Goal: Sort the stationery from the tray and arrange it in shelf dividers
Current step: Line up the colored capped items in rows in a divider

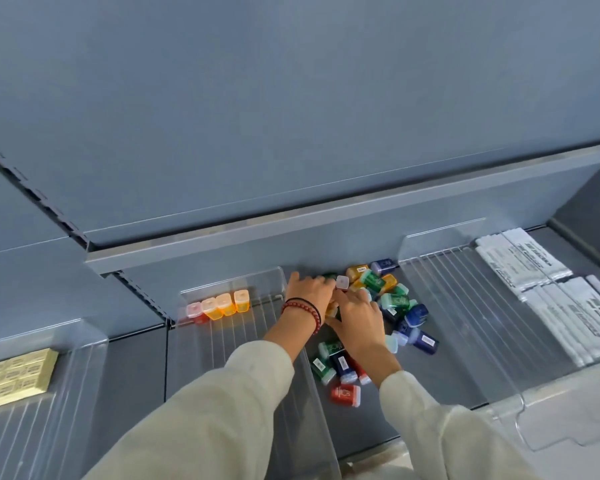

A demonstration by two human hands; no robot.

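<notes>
Head view of a grey shelf [430, 372] with clear dividers [458, 306]. The left hand [309, 292], beaded bands at the wrist, reaches into a loose pile [395, 306] of small coloured cases in the middle bay; whether its fingers grip anything cannot be told. The right hand [357, 317] lies just beside it, fingers extended on the pile. Left bay, far end: a row [219, 304] of four upright cases. Right: white packs [534, 271]. Far left: yellow boxes [14, 379].

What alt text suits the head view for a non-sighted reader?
Left hand and right hand reach into a pile of small coloured boxes on a grey shelf; four boxes stand in a clear divider beside it.
</notes>
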